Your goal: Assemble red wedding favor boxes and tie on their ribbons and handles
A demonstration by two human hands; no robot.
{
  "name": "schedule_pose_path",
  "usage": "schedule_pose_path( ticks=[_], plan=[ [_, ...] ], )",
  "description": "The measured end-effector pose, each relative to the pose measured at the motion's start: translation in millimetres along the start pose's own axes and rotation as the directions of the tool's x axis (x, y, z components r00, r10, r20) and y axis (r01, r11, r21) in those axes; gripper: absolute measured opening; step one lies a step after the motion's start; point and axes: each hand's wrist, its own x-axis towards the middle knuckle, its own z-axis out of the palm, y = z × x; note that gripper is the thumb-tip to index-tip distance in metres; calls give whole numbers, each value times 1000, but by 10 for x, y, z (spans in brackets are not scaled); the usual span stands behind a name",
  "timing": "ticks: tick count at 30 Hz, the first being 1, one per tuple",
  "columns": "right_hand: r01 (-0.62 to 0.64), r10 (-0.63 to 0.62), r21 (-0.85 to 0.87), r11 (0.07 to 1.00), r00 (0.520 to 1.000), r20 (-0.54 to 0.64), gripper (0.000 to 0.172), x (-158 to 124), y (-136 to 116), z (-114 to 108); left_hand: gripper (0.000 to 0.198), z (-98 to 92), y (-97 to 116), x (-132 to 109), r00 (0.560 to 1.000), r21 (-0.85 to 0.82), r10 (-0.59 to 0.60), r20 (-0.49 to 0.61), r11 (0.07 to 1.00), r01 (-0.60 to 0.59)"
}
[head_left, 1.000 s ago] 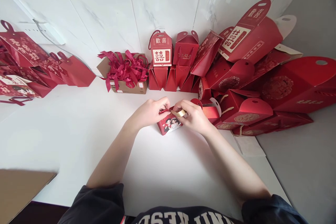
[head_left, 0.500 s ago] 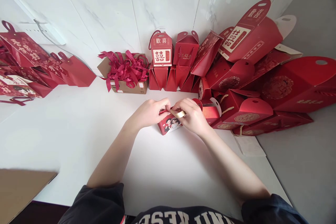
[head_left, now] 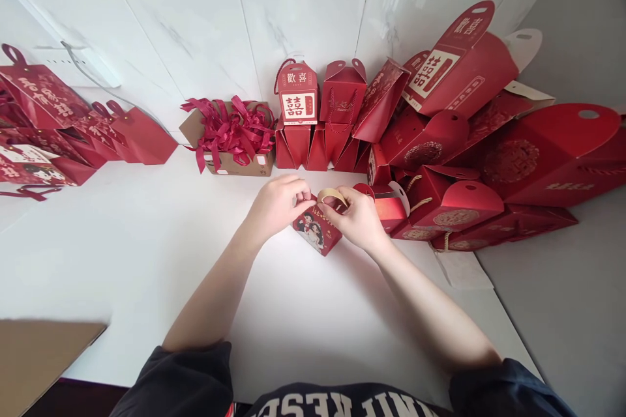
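A small red gift box [head_left: 325,242] with a printed cartoon couple stands on the table, one corner toward me. My left hand [head_left: 281,205] is closed at the box's top left, thumb and fingers pinching its upper edge; whether a strip of tape is also in that pinch I cannot tell. Hooked in the fingers of my right hand [head_left: 359,218] is a yellowish roll of tape [head_left: 332,193], held just above the box's top. The right thumb rests against the box's upper right side, and this hand hides part of the box.
Behind stands a cardboard box [head_left: 239,165] heaped with dark red ribbons [head_left: 235,130]. Red gift boxes [head_left: 440,143] are stacked along the wall and to the right. More red bags [head_left: 49,111] stand at the left. A cardboard flap [head_left: 44,358] juts in at the lower left.
The gift box has turned, so its corner points toward me and more of its printed face shows. The tape roll has tipped and shows more of its ring. Both hands stay at the box.
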Motion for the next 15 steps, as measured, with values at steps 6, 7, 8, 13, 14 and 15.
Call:
schedule_pose_path(
  ticks=[6, 7, 8, 13, 14, 15],
  plan=[
    [-37, 37, 44, 998, 999, -13, 20, -20, -72, 25, 29, 16, 259, -97, 969, 12, -223, 103, 975, 223],
    [-32, 32, 54, 998, 1000, 1, 23, -27, -91, 16, 32, -11, 295, -116, 962, 14, -249, 112, 968, 249],
    [-25, 24, 66, 997, 1000, 21, 28, -35, -112, 4, 33, -42, 323, -133, 955, -1, -269, 128, 962, 271],
    [-4, -24, 201, 980, 990, 136, 47, -73, -187, -42, 30, -156, 367, -177, 949, -72, -267, 170, 957, 282],
    [-7, -27, 217, 976, 988, 152, 48, -76, -187, -41, 29, -158, 363, -177, 950, -58, -269, 161, 958, 282],
    [-14, -25, 228, 974, 986, 165, 49, -76, -181, -37, 27, -155, 358, -175, 948, -39, -277, 154, 957, 286]
  ],
)
